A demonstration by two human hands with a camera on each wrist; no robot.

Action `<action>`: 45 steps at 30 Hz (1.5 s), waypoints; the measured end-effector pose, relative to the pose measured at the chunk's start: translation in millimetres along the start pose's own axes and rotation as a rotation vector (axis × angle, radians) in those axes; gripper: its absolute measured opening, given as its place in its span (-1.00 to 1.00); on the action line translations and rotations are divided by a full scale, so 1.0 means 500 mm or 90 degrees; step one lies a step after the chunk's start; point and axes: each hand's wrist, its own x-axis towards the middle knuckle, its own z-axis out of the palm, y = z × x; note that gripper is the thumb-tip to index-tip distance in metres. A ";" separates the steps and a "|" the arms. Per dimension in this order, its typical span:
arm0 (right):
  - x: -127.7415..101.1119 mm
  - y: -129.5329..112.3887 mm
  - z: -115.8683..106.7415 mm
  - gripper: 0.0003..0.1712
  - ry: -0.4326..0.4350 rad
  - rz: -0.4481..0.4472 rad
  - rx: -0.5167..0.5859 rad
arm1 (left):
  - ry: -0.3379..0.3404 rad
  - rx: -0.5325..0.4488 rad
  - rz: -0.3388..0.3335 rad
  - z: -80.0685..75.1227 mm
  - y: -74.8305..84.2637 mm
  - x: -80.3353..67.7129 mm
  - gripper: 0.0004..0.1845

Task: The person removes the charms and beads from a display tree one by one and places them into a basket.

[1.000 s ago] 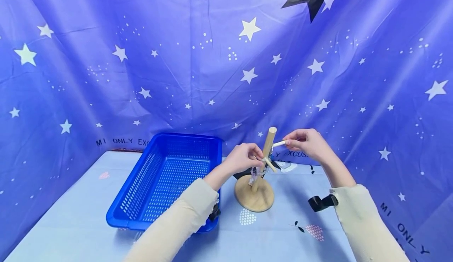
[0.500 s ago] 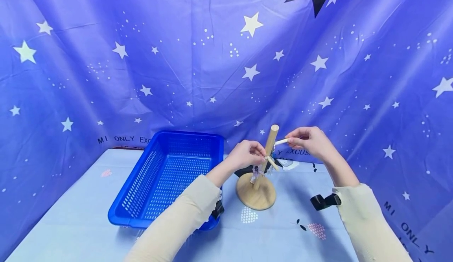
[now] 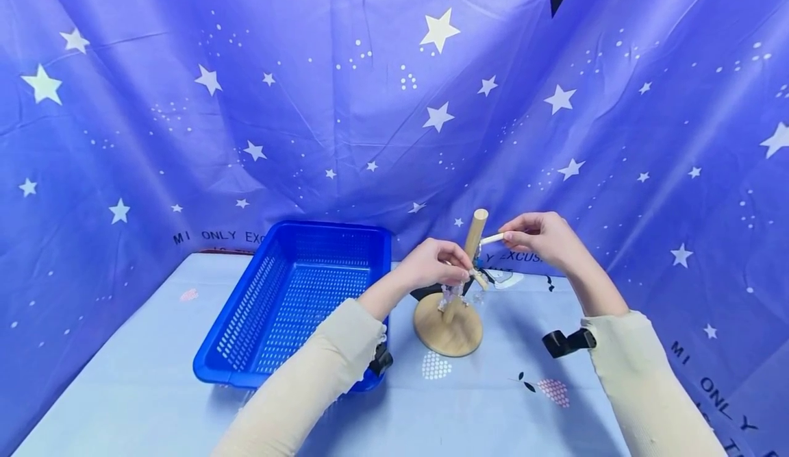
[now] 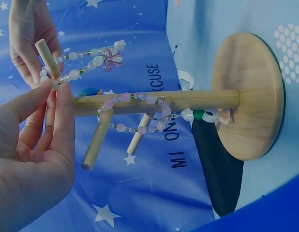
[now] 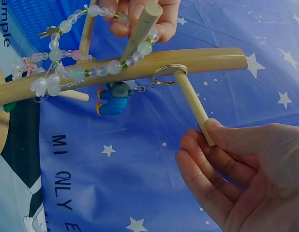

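A wooden peg stand point(image 3: 448, 334) with a round base stands upright on the table. My left hand point(image 3: 434, 265) pinches a pale beaded bracelet point(image 5: 113, 67) at one of its pegs point(image 5: 142, 30); the bracelet loops around that peg and carries clear flower charms and a pink bow point(image 4: 113, 60). My right hand point(image 3: 542, 239) pinches the tip of another peg point(image 5: 193, 104). A metal ring point(image 5: 170, 72) on that peg holds a blue figure keychain point(image 5: 113, 99). A pink-beaded bracelet point(image 4: 150, 99) hangs on a further peg point(image 4: 97, 140) of the stand.
A blue perforated plastic basket point(image 3: 206, 368) stands to the left of the stand, partly behind my left forearm. The table has a pale blue patterned cloth point(image 3: 481, 402). Behind it hangs a blue star-printed curtain point(image 3: 345, 114).
My left hand has shifted slightly right along the stand with the bracelet. My right hand keeps its hold on the peg tip. The head view has tilted a little.
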 end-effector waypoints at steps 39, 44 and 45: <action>0.008 0.004 0.014 -0.67 -0.013 0.010 0.015 | -0.055 -0.035 0.027 -0.063 0.017 -0.051 -0.85; 0.004 0.004 0.003 -0.66 -0.009 0.020 0.005 | -0.042 -0.060 0.050 -0.099 0.033 -0.061 -0.87; 0.003 0.005 0.003 -0.66 -0.010 0.022 0.004 | -0.037 -0.064 0.054 -0.108 0.032 -0.064 -0.88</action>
